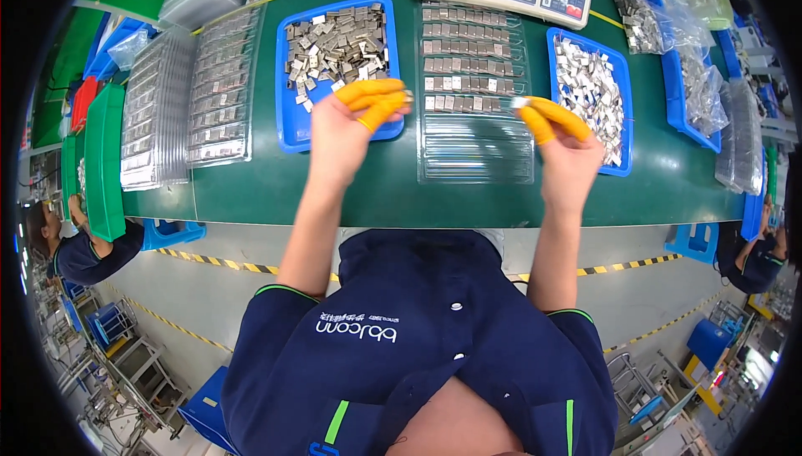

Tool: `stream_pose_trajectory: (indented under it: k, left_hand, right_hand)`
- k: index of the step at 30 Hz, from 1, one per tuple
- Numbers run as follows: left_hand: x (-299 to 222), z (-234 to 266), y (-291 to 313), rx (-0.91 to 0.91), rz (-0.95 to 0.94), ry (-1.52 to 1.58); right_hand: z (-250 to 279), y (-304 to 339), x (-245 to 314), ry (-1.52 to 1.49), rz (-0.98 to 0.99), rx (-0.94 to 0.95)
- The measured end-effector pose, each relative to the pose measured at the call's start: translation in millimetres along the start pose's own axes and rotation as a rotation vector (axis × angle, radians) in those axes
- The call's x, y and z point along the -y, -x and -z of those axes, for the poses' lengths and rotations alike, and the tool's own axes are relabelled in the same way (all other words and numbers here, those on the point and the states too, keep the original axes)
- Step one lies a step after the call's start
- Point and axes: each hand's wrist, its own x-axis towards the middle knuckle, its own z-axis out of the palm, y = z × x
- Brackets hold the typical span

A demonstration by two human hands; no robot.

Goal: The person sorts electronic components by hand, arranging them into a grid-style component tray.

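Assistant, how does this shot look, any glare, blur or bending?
In the head view, black surrounds the round image and the floor tape bows; there too, glare streaks the clear tray and a soft sheen lies on the table; same view, the pieces at the fingertips of the left hand and right hand are too small to judge for focus.
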Motion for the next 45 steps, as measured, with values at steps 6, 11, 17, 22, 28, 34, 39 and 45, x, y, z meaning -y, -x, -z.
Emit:
stream_pose_trajectory:
  k: [6, 11, 17, 22, 28, 34, 39, 45]
  left_hand:
    - [1.2, -32.8, 16.1, 0.065, 0.034, 0.189]
    - [3.0, -36.2, 22.3, 0.063, 0.018, 0.16]
    - [1.8, -30.1, 20.2, 0.22, 0.079, 0.215]
    - [-4.8, -25.2, 18.1, 0.494, 0.24, 0.414]
    - [-13.5, -30.6, 30.2, 0.512, 0.197, 0.361]
    - [3.3, -45.5, 25.2, 0.238, 0.054, -0.052]
    - [1.4, -50.8, 27.4, 0.278, 0.019, -0.401]
    - [12.4, -52.5, 23.4, 0.248, 0.094, -0.127]
  right_hand:
    - [-36.2, 12.0, 4.0, -0.026, -0.145, 0.182]
    - [-34.6, 16.2, 1.4, 0.037, -0.138, 0.189]
    - [-21.5, 7.1, -3.0, -0.013, -0.245, 0.455]
    - [-23.3, 11.9, 0.6, -0.39, -0.459, 0.684]
    - [-16.1, 20.4, 12.1, -0.42, -0.526, 0.673]
    - [-10.6, 17.9, 8.8, 0.488, 0.276, 0.357]
    - [-13.7, 23.3, 6.5, 0.924, 0.634, 0.292]
    - [-11.4, 22.4, 4.4, 0.796, 0.634, 0.27]
